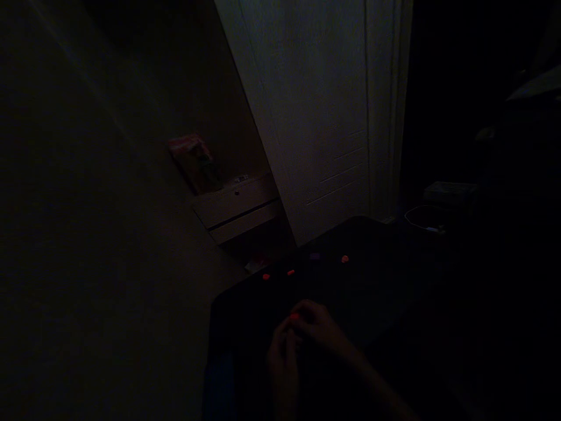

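In very dim light, my left hand and my right hand meet over a dark table. A small glowing red piece shows at their fingertips, pinched by my right hand. The fingers of my left hand are closed together against it from the left. Its exact kind and shape cannot be made out. Beyond my hands lie a round red piece, a short red bar-like piece, a purple block and another round red piece.
A pale door or panel rises behind the table. At the left is a drawer unit with a colourful package on top. A white cable curves at the right. Something blue is at the lower left.
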The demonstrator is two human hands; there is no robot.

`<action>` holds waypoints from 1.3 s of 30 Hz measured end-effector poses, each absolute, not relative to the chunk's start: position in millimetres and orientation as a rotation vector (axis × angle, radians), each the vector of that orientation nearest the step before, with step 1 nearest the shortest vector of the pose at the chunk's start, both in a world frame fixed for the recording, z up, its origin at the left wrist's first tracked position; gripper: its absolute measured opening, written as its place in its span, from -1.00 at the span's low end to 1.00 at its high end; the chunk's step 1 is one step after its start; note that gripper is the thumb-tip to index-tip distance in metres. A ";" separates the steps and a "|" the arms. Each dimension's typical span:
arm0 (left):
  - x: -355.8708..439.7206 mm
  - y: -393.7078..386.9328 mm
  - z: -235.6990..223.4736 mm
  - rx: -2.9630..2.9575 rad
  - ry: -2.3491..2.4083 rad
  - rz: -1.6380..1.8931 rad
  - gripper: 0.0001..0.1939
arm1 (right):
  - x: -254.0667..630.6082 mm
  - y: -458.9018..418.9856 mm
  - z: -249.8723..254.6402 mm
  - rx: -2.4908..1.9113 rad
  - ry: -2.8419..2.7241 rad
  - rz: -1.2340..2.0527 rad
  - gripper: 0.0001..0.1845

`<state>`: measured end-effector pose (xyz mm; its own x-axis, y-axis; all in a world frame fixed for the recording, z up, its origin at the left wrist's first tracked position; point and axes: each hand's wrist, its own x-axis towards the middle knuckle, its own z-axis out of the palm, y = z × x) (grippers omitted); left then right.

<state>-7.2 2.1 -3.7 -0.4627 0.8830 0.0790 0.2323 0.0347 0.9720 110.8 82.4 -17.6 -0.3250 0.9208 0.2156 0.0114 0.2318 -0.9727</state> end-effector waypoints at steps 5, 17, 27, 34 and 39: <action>-7.9 3.2 -4.2 1.127 1.726 1.459 -0.42 | 112.9 80.7 -11.0 -0.927 -1.595 1.220 -0.78; -8.0 3.5 -8.1 1.130 1.748 1.467 -0.39 | 110.9 82.5 -18.3 -0.909 -1.566 1.258 -0.79; -8.5 3.6 -5.0 1.136 1.750 1.457 -0.42 | 113.6 78.1 -7.3 -0.931 -1.600 1.225 -0.79; -5.3 1.7 -1.3 1.117 1.739 1.470 -0.41 | 113.0 80.9 -15.1 -0.911 -1.614 1.211 -0.78; -6.2 2.7 -3.3 1.120 1.750 1.484 -0.42 | 112.1 80.8 -13.8 -0.906 -1.597 1.211 -0.79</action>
